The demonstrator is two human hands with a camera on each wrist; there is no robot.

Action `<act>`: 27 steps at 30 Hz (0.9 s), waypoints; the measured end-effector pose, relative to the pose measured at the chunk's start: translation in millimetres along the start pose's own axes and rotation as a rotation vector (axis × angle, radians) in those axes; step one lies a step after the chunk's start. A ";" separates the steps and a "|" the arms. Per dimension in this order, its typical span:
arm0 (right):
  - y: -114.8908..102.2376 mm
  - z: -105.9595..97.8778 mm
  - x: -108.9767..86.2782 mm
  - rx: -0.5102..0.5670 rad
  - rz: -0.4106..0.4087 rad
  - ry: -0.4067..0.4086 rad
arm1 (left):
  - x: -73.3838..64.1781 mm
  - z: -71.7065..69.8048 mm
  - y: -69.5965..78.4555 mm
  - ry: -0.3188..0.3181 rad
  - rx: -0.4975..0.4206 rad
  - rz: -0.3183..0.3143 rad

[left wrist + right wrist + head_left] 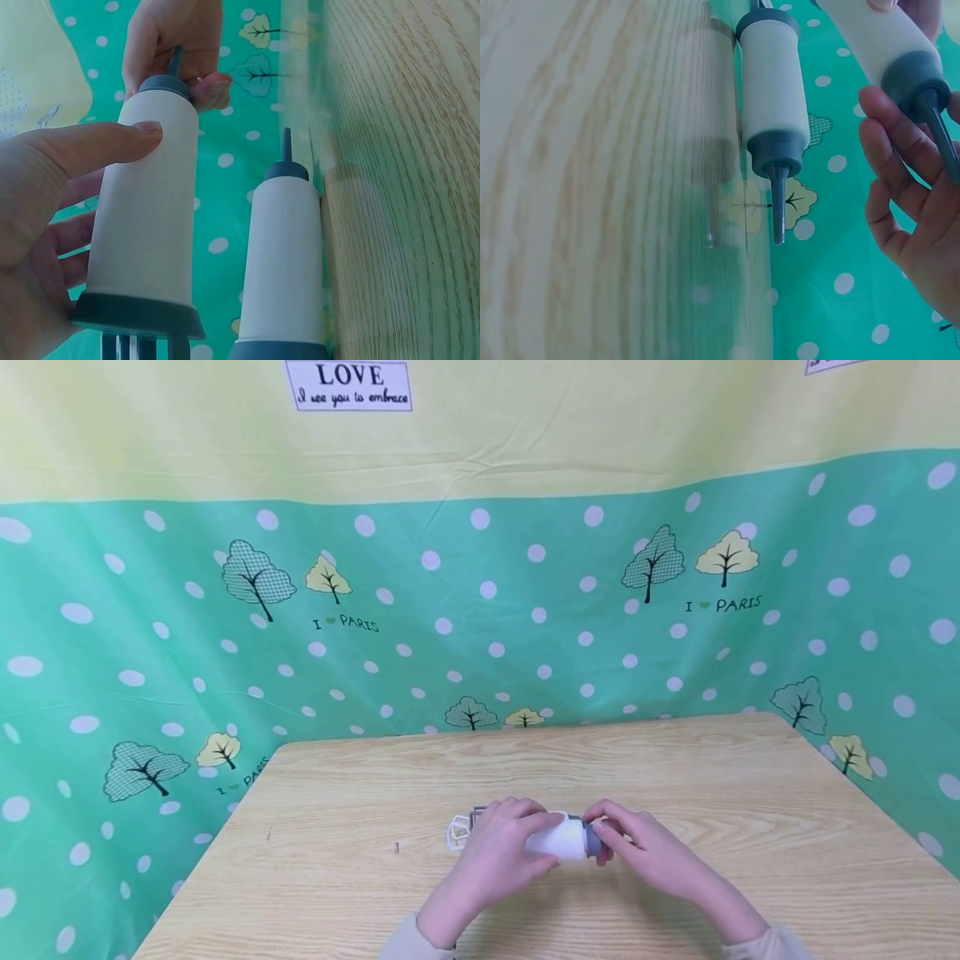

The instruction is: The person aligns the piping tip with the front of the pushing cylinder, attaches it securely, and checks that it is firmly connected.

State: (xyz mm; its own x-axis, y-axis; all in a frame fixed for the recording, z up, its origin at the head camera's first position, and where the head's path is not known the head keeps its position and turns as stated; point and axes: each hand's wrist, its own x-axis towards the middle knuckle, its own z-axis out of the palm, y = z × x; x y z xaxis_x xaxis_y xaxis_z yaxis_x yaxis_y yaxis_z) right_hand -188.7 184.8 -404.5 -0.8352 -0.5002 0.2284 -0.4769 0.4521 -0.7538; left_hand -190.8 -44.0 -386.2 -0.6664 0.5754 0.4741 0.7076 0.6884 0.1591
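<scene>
My left hand [501, 847] grips the white barrel of a syringe [146, 214], its thumb lying along the barrel. This syringe has a dark grey cap with a thin nozzle at one end and a grey flange at the other. At the nozzle end, my right hand [660, 856] pinches the grey cap [596, 840] between thumb and fingers. A second similar syringe [774, 82] lies on the table beside the held one, touched by neither hand. In the head view the hands and held syringe mostly hide it.
Beneath the hands is a wood-grain table [337, 893]. White loop-shaped handles [456, 833] stick out left of the left hand. A small dark mark [397, 847] shows on the tabletop. Behind the table hangs a green and yellow patterned curtain [420, 593].
</scene>
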 end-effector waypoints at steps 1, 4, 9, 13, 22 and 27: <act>0.2 0.0 0.0 -0.001 0.002 -0.002 | 0.0 -0.1 0.1 -0.001 0.001 0.000; 1.3 0.1 0.0 -0.020 0.009 0.011 | 0.0 0.0 -0.4 -0.004 0.002 -0.009; 2.4 1.4 -0.5 -0.069 -0.017 0.086 | -0.1 0.0 -2.4 0.001 -0.004 -0.026; 1.9 2.8 -0.4 -0.101 -0.111 0.122 | 0.0 -0.3 -3.8 0.008 -0.012 -0.026; 3.0 4.3 1.1 -0.117 -0.163 0.135 | 0.9 -0.6 -4.0 0.007 -0.011 -0.020; 1.5 3.9 0.3 -0.108 -0.118 0.125 | 1.2 -0.3 -3.8 0.018 -0.002 -0.009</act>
State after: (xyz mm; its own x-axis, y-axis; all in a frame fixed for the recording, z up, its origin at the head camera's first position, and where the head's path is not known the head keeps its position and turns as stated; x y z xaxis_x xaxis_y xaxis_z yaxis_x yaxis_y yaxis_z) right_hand -188.5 182.5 -407.9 -0.7961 -0.4621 0.3907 -0.5944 0.4759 -0.6483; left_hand -194.3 -46.2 -385.9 -0.6689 0.5610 0.4877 0.7017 0.6930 0.1652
